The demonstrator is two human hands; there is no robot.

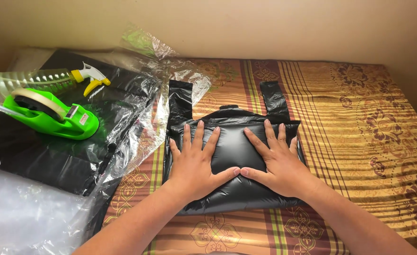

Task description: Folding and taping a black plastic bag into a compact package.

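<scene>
A black plastic bag (237, 156), puffed and wrapped around something inside it, is lying in the middle of a bed covered with a striped, patterned bedspread (360, 118), its two handle loops pointing away toward the wall. Both hands are pressing flat on it: the left hand (194, 163) and the right hand (277, 163) are spread wide with fingers splayed, thumbs nearly meeting at the centre, gripping nothing. The film is looking glossy and thin, so it is probably handling as soft, light and slippery, giving under the palms and trapping air; it could tear if pulled hard. The handles or the folded edges are looking like the surest places to take hold, rather than the taut smooth top. To the left, crumpled clear plastic sheeting (142, 108) is lying over flat black bags (52, 160). On those a green tape dispenser (52, 115) is sitting, and just behind it a spray bottle (43, 79) with a yellow trigger is lying on its side.
</scene>
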